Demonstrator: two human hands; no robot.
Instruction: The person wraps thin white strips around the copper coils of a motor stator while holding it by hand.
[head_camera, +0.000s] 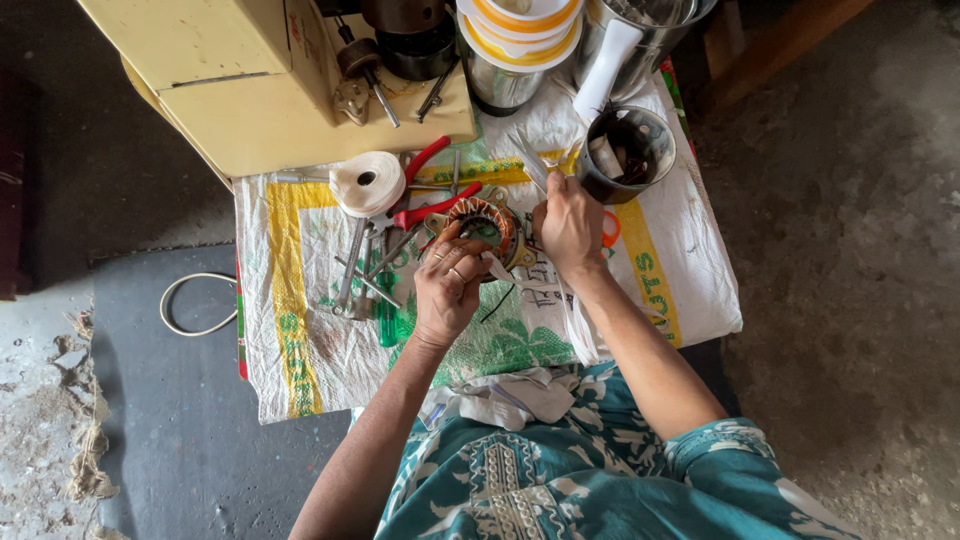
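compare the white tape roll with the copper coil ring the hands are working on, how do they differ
The tape roll is plain white; the coil ring is copper-orange with dark metal. The tape roll lies untouched on the tools, while the left hand holds the coil ring and the right hand is beside it. The tape roll's hole is smaller. Both are round.

Under your hands lies a flattened woven sack (300, 330), white with a yellow band framing its printed panel, green plant pictures near its near edge and red lettering at its right side. It covers the low table from the left edge to the right. At the far left corner stands a pale yellow box (215, 60), its lid shut.
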